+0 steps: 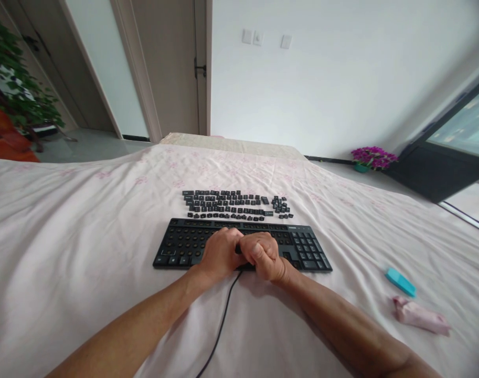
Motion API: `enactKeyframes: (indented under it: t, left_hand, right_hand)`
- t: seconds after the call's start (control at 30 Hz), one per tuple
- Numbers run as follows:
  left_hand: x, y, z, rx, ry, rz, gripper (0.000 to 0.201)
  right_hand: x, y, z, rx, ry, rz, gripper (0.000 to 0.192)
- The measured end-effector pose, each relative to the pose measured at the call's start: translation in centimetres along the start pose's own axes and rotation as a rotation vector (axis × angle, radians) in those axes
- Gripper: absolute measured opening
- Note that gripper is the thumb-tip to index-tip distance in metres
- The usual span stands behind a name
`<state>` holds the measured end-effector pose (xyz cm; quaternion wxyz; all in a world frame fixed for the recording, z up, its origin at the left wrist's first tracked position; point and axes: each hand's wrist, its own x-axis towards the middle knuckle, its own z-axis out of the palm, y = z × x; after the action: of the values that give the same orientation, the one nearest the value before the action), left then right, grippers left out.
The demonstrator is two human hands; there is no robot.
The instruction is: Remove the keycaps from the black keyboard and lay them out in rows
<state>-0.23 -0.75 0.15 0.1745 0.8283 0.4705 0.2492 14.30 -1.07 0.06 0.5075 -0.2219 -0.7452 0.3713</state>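
A black keyboard [189, 242] lies on the bed cloth. Most of its main section is bare of keycaps; the number pad [310, 249] has its caps on, as do a few bottom-left keys. Over the middle of the board, my right hand [263, 252] is closed in a fist, a dark end of some small object [238, 248] showing beside its knuckles. My left hand [219, 249] presses against it from the left, fingers curled and their tips hidden. Behind the keyboard, loose black keycaps [223, 203] lie in several rows, with a smaller cluster [280, 205] to their right.
A black cable [222, 325] runs from the keyboard toward me between my forearms. On the right lie a turquoise object [400, 282] and a crumpled pink cloth [421, 316]. Wrinkled pale floral cloth [85, 231] covers the bed. Purple flowers [373, 156] stand beyond it.
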Motion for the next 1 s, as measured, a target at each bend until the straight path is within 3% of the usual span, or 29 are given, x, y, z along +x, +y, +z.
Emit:
enactKeyframes:
  t: [0.07,0.2,0.4,0.5,0.63,0.77,0.87,1.0]
  left_hand:
    - [0.0,0.0,-0.1,-0.008,-0.007,0.002,0.017]
    - [0.0,0.1,-0.2,-0.054,0.009,-0.042,0.021]
    - [0.2,-0.2,-0.1,-0.189,0.05,-0.151,0.013]
    - [0.3,-0.2,-0.2,-0.253,0.059,-0.168,0.009]
    - [0.3,0.1,-0.4,-0.384,0.1,-0.219,0.017]
    - [0.4,0.1,-0.6,-0.592,0.155,-0.272,0.033]
    - [0.4,0.0,-0.7,-0.68,0.213,-0.303,0.035]
    - [0.2,0.0,-0.5,-0.705,0.233,-0.298,0.035]
  right_hand:
    - [0.1,-0.1,0.0,-0.012,-0.007,-0.021,0.06]
    - [0.7,-0.4,-0.3,-0.047,0.146,0.001,0.059]
    - [2.1,-1.8,-0.9,-0.629,-0.258,-0.485,0.057]
    - [2.0,-2.2,-0.7,-0.732,-0.261,-0.521,0.055]
    - [2.2,-2.8,-1.3,-0.633,-0.111,-0.374,0.053]
    - [3.1,-3.6,-3.0,-0.75,0.001,0.006,0.036]
    - [3.5,-4.0,-4.0,-0.867,-0.058,0.228,0.026]
    - [3.4,-4.1,-4.2,-0.913,-0.202,0.339,0.016]
